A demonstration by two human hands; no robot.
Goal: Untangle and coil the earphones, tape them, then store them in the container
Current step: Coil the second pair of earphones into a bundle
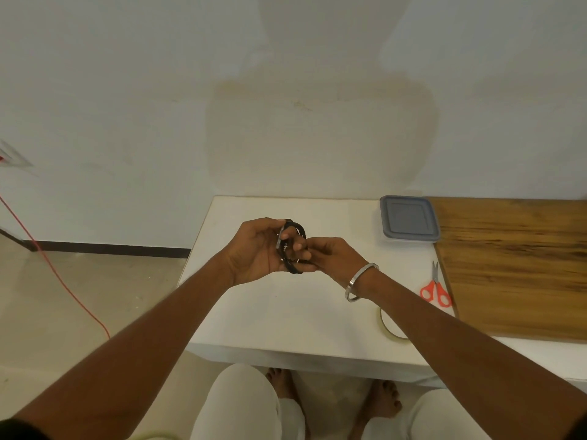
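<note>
Both hands hold the coiled black earphones [294, 246] above the white table [286, 309].

Left hand [257, 249] curls round the coil; right hand [330, 254] pinches its near side, fingertips hiding the cord. Right of the grip: lidded container [409, 222], scissors [435, 289], tape roll [389, 325] half hidden by the forearm.

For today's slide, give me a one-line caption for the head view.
Both hands, left hand and right hand, hold coiled black earphones above the white table; lidded container, scissors and tape roll wait alongside.
</note>
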